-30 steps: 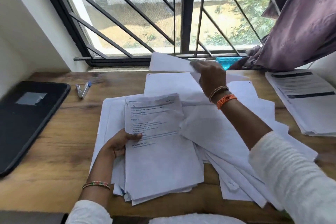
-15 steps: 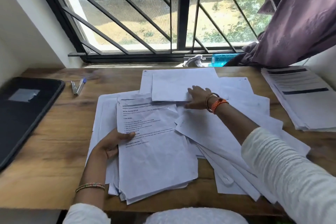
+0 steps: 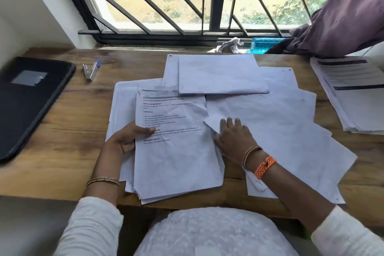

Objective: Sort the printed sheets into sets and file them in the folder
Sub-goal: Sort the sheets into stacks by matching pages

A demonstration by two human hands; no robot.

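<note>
A stack of printed sheets [image 3: 176,151] lies at the desk's front centre, text side up. My left hand [image 3: 126,138] grips its left edge, thumb on top of the print. Spread to the right are blank-side-up sheets [image 3: 291,131]. My right hand [image 3: 233,134] rests on them with fingers straight, touching a lifted corner of one sheet. A turned-over sheet [image 3: 220,75] lies flat at the back of the pile. The black folder [image 3: 27,102] lies closed at the left edge of the desk.
A separate stack of printed pages [image 3: 353,89] sits at the right edge. Two pens [image 3: 91,70] lie near the folder. On the window sill are a crumpled cloth [image 3: 229,44] and a blue bottle [image 3: 266,43]. A purple curtain [image 3: 342,10] hangs at the right.
My right hand laid the raised sheet face down at the back of the pile, then drew back toward me onto the spread sheets. My left hand kept its hold.
</note>
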